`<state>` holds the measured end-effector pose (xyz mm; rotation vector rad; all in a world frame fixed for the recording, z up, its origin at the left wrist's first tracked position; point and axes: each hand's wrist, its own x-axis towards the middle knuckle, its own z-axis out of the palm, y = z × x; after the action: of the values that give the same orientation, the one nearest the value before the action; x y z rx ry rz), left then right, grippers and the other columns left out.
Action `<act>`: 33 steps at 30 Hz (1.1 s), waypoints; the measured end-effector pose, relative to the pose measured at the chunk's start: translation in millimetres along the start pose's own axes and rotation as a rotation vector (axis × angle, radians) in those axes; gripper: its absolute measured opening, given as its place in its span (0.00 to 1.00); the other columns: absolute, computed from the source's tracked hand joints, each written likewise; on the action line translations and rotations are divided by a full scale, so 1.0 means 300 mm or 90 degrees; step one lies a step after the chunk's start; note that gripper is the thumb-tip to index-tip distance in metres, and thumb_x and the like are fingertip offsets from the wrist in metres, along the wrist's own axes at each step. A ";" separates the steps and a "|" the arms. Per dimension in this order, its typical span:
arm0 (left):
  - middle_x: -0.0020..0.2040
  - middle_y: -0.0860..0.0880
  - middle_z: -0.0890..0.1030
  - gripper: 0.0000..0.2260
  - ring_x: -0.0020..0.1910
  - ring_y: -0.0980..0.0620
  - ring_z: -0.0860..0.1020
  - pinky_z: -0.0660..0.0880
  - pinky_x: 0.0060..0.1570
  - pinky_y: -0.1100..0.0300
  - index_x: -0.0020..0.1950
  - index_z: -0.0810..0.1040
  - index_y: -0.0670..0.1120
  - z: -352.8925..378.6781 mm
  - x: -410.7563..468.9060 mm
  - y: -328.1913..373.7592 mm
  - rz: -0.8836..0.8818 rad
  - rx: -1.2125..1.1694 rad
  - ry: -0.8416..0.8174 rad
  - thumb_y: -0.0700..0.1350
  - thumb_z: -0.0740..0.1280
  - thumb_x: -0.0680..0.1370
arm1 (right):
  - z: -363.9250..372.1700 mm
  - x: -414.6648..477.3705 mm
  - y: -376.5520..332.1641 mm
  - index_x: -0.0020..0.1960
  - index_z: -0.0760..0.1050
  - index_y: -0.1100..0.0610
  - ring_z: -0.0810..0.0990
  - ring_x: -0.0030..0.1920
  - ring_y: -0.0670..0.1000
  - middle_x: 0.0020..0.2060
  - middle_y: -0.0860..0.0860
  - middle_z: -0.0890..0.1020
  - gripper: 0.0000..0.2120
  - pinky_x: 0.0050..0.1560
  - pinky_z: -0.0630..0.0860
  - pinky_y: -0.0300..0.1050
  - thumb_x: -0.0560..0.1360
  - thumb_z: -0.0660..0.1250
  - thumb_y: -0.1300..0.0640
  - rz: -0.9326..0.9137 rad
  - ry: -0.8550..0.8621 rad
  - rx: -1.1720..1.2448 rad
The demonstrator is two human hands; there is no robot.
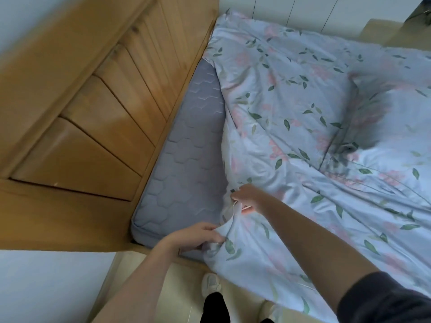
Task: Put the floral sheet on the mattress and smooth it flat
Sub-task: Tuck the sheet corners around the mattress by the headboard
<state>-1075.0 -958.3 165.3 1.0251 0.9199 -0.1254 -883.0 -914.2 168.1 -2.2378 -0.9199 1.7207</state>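
Observation:
The floral sheet (303,127), pale blue with pink flowers and green leaves, lies rumpled over most of the grey quilted mattress (186,159). A strip of mattress beside the headboard stays bare. My left hand (198,236) grips a bunched fold of the sheet at the mattress's near corner. My right hand (247,199) pinches the sheet's edge a little farther in, fingers curled into the cloth. Folds and creases run across the sheet toward the right.
The wooden headboard (93,113) stands along the left side of the mattress. A white panelled wall (303,10) runs behind the bed. My feet in light shoes (211,285) stand on the pale floor by the bed's near edge.

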 end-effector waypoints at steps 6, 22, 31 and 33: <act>0.46 0.45 0.76 0.09 0.41 0.48 0.75 0.73 0.43 0.55 0.53 0.71 0.45 -0.100 0.160 0.013 -0.139 -0.189 0.250 0.49 0.59 0.80 | -0.114 -0.187 0.044 0.50 0.76 0.58 0.82 0.43 0.50 0.41 0.51 0.83 0.11 0.52 0.79 0.46 0.75 0.60 0.69 -0.078 -0.170 0.152; 0.54 0.41 0.83 0.17 0.55 0.42 0.80 0.77 0.54 0.49 0.56 0.81 0.41 -0.091 0.115 0.103 -0.109 -0.363 0.221 0.53 0.67 0.77 | -0.233 -0.243 0.156 0.53 0.80 0.54 0.82 0.54 0.51 0.51 0.49 0.85 0.14 0.57 0.78 0.48 0.73 0.68 0.69 -0.110 -0.343 -0.035; 0.40 0.46 0.77 0.16 0.41 0.48 0.76 0.73 0.42 0.54 0.41 0.75 0.47 -0.188 -0.270 -0.089 -0.001 -0.215 0.570 0.60 0.66 0.75 | 0.067 -0.132 -0.027 0.57 0.77 0.58 0.83 0.46 0.51 0.48 0.53 0.84 0.09 0.51 0.78 0.45 0.78 0.62 0.60 -0.160 -0.269 -0.246; 0.35 0.46 0.69 0.16 0.37 0.50 0.69 0.64 0.36 0.57 0.36 0.71 0.48 -0.206 -0.313 -0.123 0.011 -0.085 0.641 0.58 0.65 0.75 | 0.149 -0.116 -0.108 0.56 0.75 0.58 0.81 0.41 0.50 0.44 0.53 0.83 0.08 0.46 0.77 0.44 0.77 0.63 0.58 -0.194 -0.205 -0.228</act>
<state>-1189.5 -959.8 195.0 0.9551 1.7938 0.5098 -941.0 -918.3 197.9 -1.8926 -1.6618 1.9177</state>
